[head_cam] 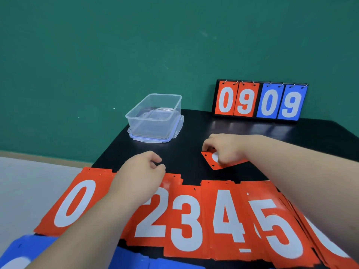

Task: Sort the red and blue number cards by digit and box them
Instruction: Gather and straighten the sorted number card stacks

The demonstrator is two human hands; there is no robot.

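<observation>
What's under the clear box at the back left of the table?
Its lid, clear with a blue seal, lies flat beneath the clear box, its edges and clips showing around the base. The lid's middle shows only dimly through the box.

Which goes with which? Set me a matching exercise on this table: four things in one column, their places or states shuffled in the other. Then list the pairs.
Things
1. clear box
2. scoreboard
3. loose red card
4. red 0 card

Places or states
A. left end of the near row of cards
B. under the right hand, apart from the row
C. upright at the far edge of the table, showing 0909
D. empty, resting on its lid

Pairs: 1-D, 2-C, 3-B, 4-A
</observation>
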